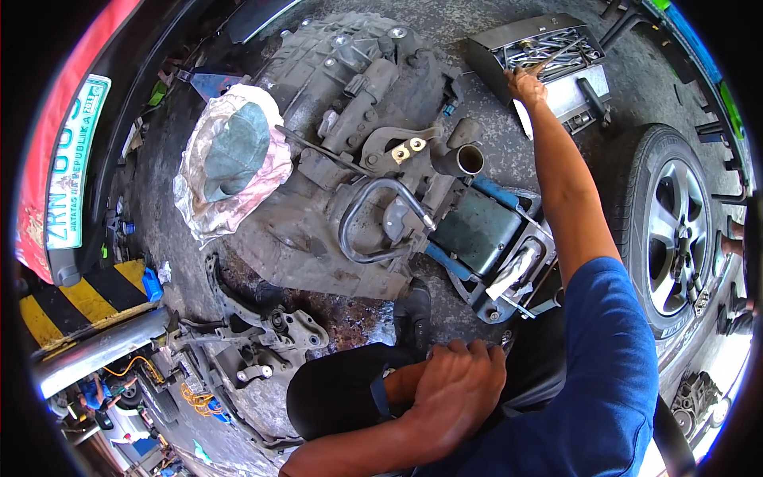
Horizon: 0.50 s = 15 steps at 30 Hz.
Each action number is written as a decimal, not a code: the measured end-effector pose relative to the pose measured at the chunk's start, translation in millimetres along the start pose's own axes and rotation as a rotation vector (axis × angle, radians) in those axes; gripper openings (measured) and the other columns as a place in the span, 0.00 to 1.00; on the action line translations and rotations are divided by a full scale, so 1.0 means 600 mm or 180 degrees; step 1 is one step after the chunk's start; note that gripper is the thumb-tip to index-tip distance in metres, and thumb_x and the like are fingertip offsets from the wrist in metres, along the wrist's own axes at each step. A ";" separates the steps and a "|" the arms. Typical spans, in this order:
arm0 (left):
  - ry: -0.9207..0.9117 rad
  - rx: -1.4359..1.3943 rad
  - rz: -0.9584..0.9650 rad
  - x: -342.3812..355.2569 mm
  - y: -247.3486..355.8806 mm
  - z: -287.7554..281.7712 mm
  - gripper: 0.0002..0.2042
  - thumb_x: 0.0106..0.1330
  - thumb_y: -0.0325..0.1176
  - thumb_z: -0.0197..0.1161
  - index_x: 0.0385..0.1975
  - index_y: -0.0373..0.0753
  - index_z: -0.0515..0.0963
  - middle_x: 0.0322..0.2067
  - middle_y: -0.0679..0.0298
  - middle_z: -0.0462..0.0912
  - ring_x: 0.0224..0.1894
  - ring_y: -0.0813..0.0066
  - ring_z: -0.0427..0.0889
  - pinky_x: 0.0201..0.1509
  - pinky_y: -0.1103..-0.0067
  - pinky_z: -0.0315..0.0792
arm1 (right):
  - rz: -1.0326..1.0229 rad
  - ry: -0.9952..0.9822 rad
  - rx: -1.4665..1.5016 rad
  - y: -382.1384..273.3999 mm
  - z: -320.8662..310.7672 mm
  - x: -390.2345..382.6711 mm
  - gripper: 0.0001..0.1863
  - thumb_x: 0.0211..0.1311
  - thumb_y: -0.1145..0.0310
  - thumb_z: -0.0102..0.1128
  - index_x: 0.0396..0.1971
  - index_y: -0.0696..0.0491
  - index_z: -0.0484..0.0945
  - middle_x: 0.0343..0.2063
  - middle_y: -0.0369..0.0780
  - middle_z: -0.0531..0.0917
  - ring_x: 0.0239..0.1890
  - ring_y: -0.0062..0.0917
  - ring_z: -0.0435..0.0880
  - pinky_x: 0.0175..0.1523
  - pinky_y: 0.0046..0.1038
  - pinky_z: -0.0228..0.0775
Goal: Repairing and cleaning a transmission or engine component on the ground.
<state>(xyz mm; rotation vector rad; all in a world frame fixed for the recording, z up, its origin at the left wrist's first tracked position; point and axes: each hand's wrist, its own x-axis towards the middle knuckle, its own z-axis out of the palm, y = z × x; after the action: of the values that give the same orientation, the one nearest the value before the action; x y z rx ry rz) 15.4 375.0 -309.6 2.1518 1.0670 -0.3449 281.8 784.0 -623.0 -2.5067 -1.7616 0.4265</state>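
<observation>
My right arm stretches to a grey metal toolbox (486, 65) at the far right. Fingers apart, my right hand (528, 86) is at its edge, by the heap of wrenches (560, 48); no tool shows clearly in its grasp. My left hand (462, 385) is closed, back up, low in front of me over my dark trousers. What its curled fingers press on is hidden; a strip of skin with a dark band shows beside it. Ahead lies a large, dirty gearbox (342, 151). A bent metal tube (347, 226) and a blue-framed jack (477, 226) sit near it.
A wheel with tyre (632, 215) stands at the right. A stained white and pink cloth (195, 179) lies left of the gearbox. Metal suspension parts (294, 330) rest on the oily floor at lower left. A red car bumper with a plate (78, 163) borders the left.
</observation>
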 end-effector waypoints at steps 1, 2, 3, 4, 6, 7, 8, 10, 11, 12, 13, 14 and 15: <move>0.0000 0.0013 -0.0007 -0.001 0.002 0.000 0.08 0.58 0.29 0.58 0.35 0.34 0.75 0.28 0.54 0.78 0.32 0.56 0.83 0.34 0.67 0.74 | 0.0000 0.0135 0.0111 0.002 -0.002 -0.001 0.29 0.68 0.39 0.42 0.59 0.44 0.71 0.50 0.51 0.82 0.55 0.48 0.80 0.60 0.46 0.69; -0.0011 0.0003 0.0006 -0.003 0.004 0.000 0.08 0.58 0.29 0.58 0.35 0.34 0.75 0.28 0.55 0.78 0.32 0.56 0.83 0.34 0.67 0.75 | -0.0045 0.0282 0.0253 0.004 -0.004 -0.002 0.28 0.68 0.40 0.42 0.57 0.44 0.71 0.50 0.51 0.82 0.55 0.48 0.79 0.59 0.47 0.69; 0.0010 0.0032 -0.0012 -0.005 0.007 0.000 0.08 0.58 0.29 0.58 0.35 0.34 0.75 0.28 0.55 0.78 0.32 0.56 0.83 0.34 0.67 0.75 | 0.0175 0.0345 0.0268 0.010 -0.008 -0.003 0.27 0.68 0.40 0.42 0.55 0.44 0.71 0.50 0.51 0.82 0.56 0.47 0.79 0.58 0.47 0.69; 0.0038 0.0046 -0.0028 -0.007 0.011 0.001 0.08 0.58 0.29 0.58 0.35 0.34 0.75 0.29 0.54 0.79 0.32 0.56 0.83 0.35 0.67 0.75 | 0.0048 0.0362 0.0325 0.013 -0.009 -0.007 0.27 0.68 0.40 0.42 0.55 0.44 0.71 0.50 0.51 0.82 0.56 0.47 0.79 0.58 0.47 0.69; 0.0063 0.0063 -0.0043 -0.012 0.020 0.002 0.08 0.58 0.29 0.58 0.35 0.34 0.75 0.29 0.54 0.79 0.32 0.56 0.83 0.35 0.67 0.75 | 0.0739 0.0654 0.0962 0.024 -0.010 -0.020 0.24 0.67 0.43 0.47 0.54 0.43 0.71 0.49 0.50 0.82 0.55 0.47 0.79 0.57 0.46 0.70; 0.0057 0.0105 -0.0073 -0.014 0.024 0.004 0.08 0.58 0.29 0.58 0.35 0.34 0.75 0.29 0.54 0.79 0.32 0.56 0.83 0.35 0.67 0.74 | 0.0915 0.0763 0.1427 0.028 -0.008 -0.030 0.22 0.65 0.50 0.55 0.53 0.47 0.71 0.46 0.47 0.84 0.53 0.44 0.81 0.57 0.42 0.70; -0.0035 0.0095 -0.0078 -0.017 0.028 0.006 0.08 0.58 0.29 0.58 0.36 0.34 0.75 0.30 0.54 0.80 0.33 0.56 0.83 0.36 0.67 0.74 | 0.0550 0.1264 0.2098 0.030 -0.003 -0.046 0.22 0.64 0.53 0.58 0.52 0.49 0.71 0.42 0.46 0.84 0.45 0.40 0.83 0.51 0.40 0.73; 0.0043 0.0142 -0.0034 -0.024 0.034 0.012 0.08 0.58 0.28 0.57 0.36 0.34 0.76 0.30 0.54 0.80 0.33 0.57 0.83 0.36 0.67 0.74 | 0.0750 0.1764 0.3360 0.023 0.006 -0.083 0.22 0.63 0.61 0.62 0.51 0.56 0.67 0.28 0.45 0.82 0.24 0.31 0.82 0.29 0.31 0.75; 0.0090 0.0137 0.0033 -0.027 0.036 0.015 0.09 0.58 0.28 0.57 0.37 0.34 0.76 0.31 0.54 0.81 0.34 0.57 0.83 0.37 0.67 0.75 | 0.0738 0.1975 0.3871 0.020 0.007 -0.106 0.23 0.66 0.61 0.57 0.55 0.55 0.62 0.23 0.45 0.80 0.17 0.30 0.80 0.20 0.28 0.70; 0.0057 0.0178 0.0043 -0.032 0.038 0.020 0.09 0.58 0.28 0.57 0.37 0.34 0.76 0.31 0.54 0.81 0.34 0.57 0.83 0.37 0.67 0.75 | 0.0549 0.2068 0.4318 0.021 0.001 -0.131 0.23 0.68 0.61 0.54 0.56 0.54 0.59 0.24 0.47 0.80 0.17 0.32 0.80 0.20 0.29 0.71; 0.0190 0.0203 0.0079 -0.037 0.041 0.024 0.10 0.58 0.28 0.57 0.38 0.34 0.76 0.31 0.54 0.81 0.35 0.58 0.83 0.38 0.67 0.75 | 0.0866 0.2062 0.4773 0.020 0.000 -0.167 0.23 0.69 0.61 0.51 0.57 0.54 0.57 0.25 0.49 0.81 0.18 0.33 0.81 0.21 0.30 0.72; 0.0321 0.0229 0.0117 -0.042 0.043 0.029 0.11 0.58 0.28 0.57 0.40 0.34 0.77 0.32 0.54 0.81 0.36 0.58 0.84 0.40 0.66 0.75 | 0.0703 0.1959 0.5445 0.015 0.003 -0.208 0.23 0.69 0.60 0.50 0.57 0.54 0.55 0.27 0.51 0.81 0.19 0.35 0.82 0.22 0.30 0.73; 0.0344 0.0262 0.0141 -0.047 0.045 0.034 0.11 0.58 0.28 0.57 0.40 0.34 0.77 0.32 0.54 0.81 0.36 0.58 0.84 0.40 0.66 0.75 | 0.0726 0.1919 0.6068 0.014 -0.001 -0.249 0.24 0.69 0.59 0.48 0.57 0.55 0.54 0.29 0.53 0.82 0.20 0.37 0.83 0.22 0.30 0.74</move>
<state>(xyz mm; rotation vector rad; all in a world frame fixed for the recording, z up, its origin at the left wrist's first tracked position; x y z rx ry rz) 20.5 333.0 -297.2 2.2859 1.0799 -0.2585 242.6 642.3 -594.9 -1.0833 -0.2381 0.7028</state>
